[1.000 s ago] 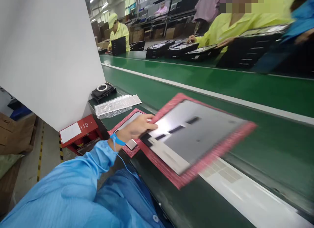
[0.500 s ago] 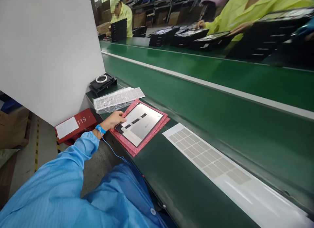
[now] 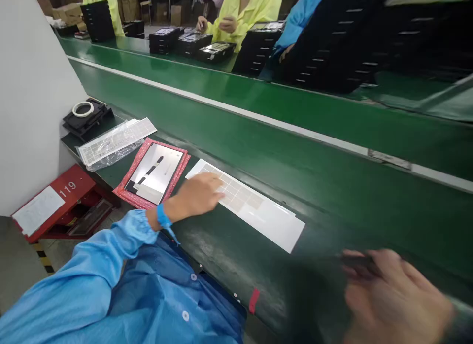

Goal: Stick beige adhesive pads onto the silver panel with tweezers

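Note:
My left hand point(image 3: 199, 193), with a blue wrist strap point(image 3: 164, 217), is over the near end of a white sheet of beige rectangular stickers point(image 3: 240, 193). Its thumb stands apart from the fingers and it holds nothing I can see; whether it touches the sheet I cannot tell. Left of it, a flat silver panel with dark strips point(image 3: 162, 174) lies on pink bubble wrap point(image 3: 138, 201). At lower right my right hand point(image 3: 399, 294), smeared by motion, is closed around a thin dark tool point(image 3: 360, 262) whose kind is too blurred to make out.
More sticker sheets point(image 3: 118, 139) in clear plastic and a black holder with a white ring point(image 3: 88, 117) lie at the left. A red box marked 119 point(image 3: 70, 186) stands below the bench edge. Across the green conveyor point(image 3: 258, 117), co-workers sit behind stacked black trays point(image 3: 254, 53).
My left hand has let go of the silver panel and moved right to the sticker sheet. My right hand has come into view holding a dark tool. The view has turned right.

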A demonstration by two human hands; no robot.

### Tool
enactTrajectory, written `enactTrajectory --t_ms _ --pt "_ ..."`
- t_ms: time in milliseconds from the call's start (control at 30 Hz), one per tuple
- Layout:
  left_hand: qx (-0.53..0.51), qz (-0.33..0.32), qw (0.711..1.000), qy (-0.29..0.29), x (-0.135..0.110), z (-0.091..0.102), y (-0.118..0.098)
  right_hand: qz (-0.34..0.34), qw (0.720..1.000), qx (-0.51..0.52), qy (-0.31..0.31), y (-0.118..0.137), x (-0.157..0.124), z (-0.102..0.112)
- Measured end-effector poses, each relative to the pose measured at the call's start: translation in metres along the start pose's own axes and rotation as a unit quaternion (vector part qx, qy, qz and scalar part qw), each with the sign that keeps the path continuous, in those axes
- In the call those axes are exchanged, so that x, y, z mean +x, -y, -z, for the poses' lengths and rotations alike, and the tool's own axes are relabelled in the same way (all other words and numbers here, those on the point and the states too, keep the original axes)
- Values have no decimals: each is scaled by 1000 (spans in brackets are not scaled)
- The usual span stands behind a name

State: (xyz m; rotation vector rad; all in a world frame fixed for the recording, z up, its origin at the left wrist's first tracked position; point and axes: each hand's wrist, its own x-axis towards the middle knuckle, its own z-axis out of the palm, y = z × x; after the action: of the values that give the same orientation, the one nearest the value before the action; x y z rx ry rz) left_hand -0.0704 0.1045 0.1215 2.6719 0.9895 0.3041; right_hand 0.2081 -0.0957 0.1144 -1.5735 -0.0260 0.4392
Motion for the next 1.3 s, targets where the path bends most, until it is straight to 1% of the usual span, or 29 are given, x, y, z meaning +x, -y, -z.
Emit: enactTrajectory --t_ms 33,67,100,167,200,267,333,433,500,600,900,1133,1300 --pt "1 -58 998 20 15 -15 -18 -8 1000 3 8 -2 5 -14" --pt "7 -97 995 34 28 -29 -32 -6 999 11 40 -5 11 -30" --pt "16 -123 991 43 38 -42 -43 -10 998 14 67 -8 17 -47" --pt "35 -143 988 51 51 -60 -56 -17 993 18 115 -18 29 -75" --pt "41 -146 987 51 53 -67 -60 -19 991 18 129 -24 35 -85" --pt "46 -148 987 48 53 -75 -63 -10 989 21 144 -37 45 -94" --pt "39 -147 987 44 50 -79 -64 7 989 24 146 -48 54 -93" --pt "27 -138 989 42 48 -80 -65 38 990 20 136 -60 61 -82" --pt "25 -137 989 43 48 -80 -65 67 990 15 124 -62 61 -76" --pt "22 -141 989 42 48 -79 -66 95 990 6 108 -60 58 -72" --pt "25 -147 987 50 46 -73 -69 110 990 -11 83 -56 51 -73" --pt "36 -155 986 44 45 -75 -72 120 990 -14 69 -53 48 -72" --pt "36 -153 987 44 46 -75 -72 114 991 -16 73 -53 48 -73"
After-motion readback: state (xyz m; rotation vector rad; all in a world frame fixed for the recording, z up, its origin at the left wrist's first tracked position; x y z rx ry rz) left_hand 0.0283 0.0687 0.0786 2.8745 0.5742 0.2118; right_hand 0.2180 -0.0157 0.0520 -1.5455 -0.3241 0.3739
